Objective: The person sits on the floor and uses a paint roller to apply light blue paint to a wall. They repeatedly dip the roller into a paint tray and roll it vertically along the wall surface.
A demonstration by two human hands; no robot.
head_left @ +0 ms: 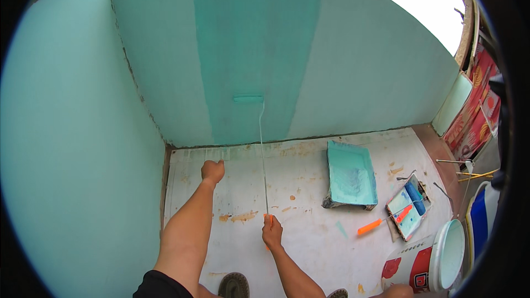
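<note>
My right hand (272,233) is wrapped round the orange handle of a paint roller (263,160). From there the roller's long thin metal rod runs up to its teal sleeve, which lies against the wall (254,44). Around the sleeve, a broad vertical band of wet-looking darker teal stands out from the paler wall on both sides. Held out over the floor to the left, my left hand (213,171) is closed in a loose fist, with nothing showing in it. A paint tray (353,174) coated in teal paint sits to the right of the roller rod.
A smaller tray (406,221) holds a blue roller (415,198) and orange-handled tools. Beside it stands a white and red bucket (422,262). A stained pale sheet (309,248) covers the floor. Another pale teal wall (72,132) rises on the left. Red patterned cloth (477,99) hangs far right.
</note>
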